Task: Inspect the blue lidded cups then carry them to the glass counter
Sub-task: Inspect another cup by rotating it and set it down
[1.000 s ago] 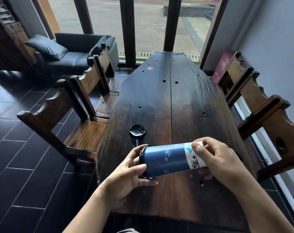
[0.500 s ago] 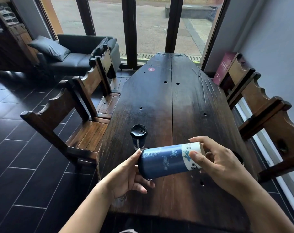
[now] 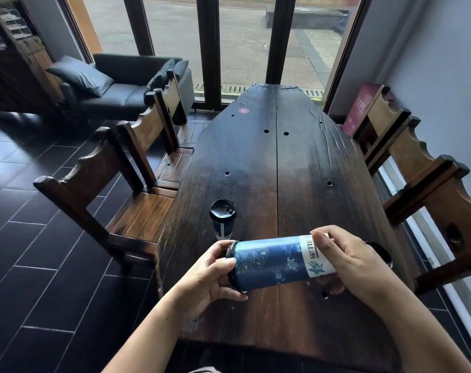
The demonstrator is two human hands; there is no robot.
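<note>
Dark plank table (image 3: pixel 277 168), cylindrical patterned blue cup (image 3: pixel 272 262) sideways between both hands.

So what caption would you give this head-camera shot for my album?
Both hands, left hand and right hand, hold a blue lidded cup sideways above a dark wooden table; a second cup stands behind.

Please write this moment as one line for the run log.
phase: inspecting | held cup: sideways, left hand and right hand | second cup: upright on table

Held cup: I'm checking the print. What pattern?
Head view: held cup is dark blue with pale floral motifs, white band.
</note>
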